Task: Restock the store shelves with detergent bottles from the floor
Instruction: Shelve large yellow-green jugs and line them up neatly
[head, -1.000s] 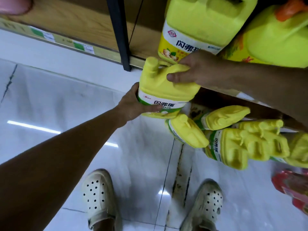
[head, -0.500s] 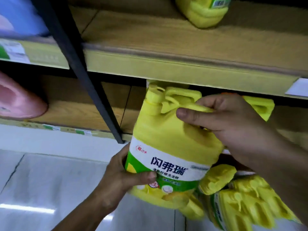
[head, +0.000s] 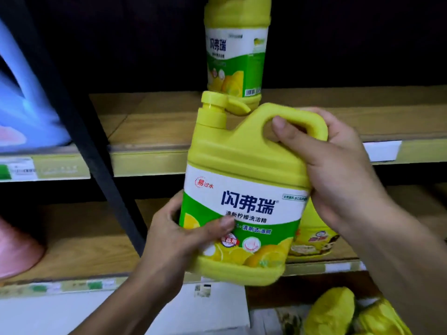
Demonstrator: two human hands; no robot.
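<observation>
The bottle (head: 242,189) is held upright before the shelf (head: 169,126), label forward. The right grip (head: 338,170) curls through its handle to carry the weight. The left grip (head: 179,235) clasps the base to steady it (probably bound beside the shelved bottle (head: 235,52)).

Upright yellow detergent bottle (head: 244,189), green-white label, before wooden shelves (head: 169,131).

**Shop interior.** Tiered wooden shelves (head: 157,131) are carried on a black metal upright (head: 79,131). Their front edges are fitted with label strips (head: 60,168) and a white price tag (head: 384,151). Retail stock is indicated by a barcoded detergent bottle (head: 235,52) stood on the upper shelf and by matching yellow bottles (head: 333,313) lying below.
</observation>
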